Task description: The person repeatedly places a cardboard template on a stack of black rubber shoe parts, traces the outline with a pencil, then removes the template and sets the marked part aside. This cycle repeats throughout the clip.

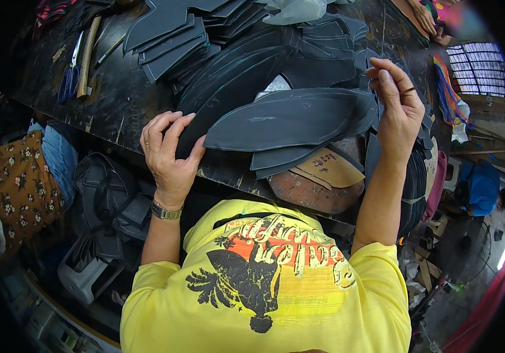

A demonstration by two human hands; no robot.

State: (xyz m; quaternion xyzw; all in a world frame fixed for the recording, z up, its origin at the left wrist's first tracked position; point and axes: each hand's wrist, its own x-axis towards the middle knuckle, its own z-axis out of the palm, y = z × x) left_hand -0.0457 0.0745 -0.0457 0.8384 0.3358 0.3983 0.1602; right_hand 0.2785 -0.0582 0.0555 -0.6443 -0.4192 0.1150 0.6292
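Observation:
My left hand [169, 154] grips the near left end of a stack of dark, pointed-oval leather pieces [282, 120] lying on a black worktable [117, 103]. Its fingers curl over the stack's edge. My right hand [398, 105] rests on the stack's far right end, thumb and fingers pinching the edge there. Under the stack show a tan cardboard pattern [330, 167] and a round brown block [314, 191]. More dark cut pieces [176, 35] are piled behind.
Blue-handled scissors [70, 73] and a wooden-handled tool [87, 56] lie at the table's left. A person in a floral top [14, 188] sits left. Dark scraps [108, 200] hang below the table edge. Another person's hand [424, 16] is at the top right.

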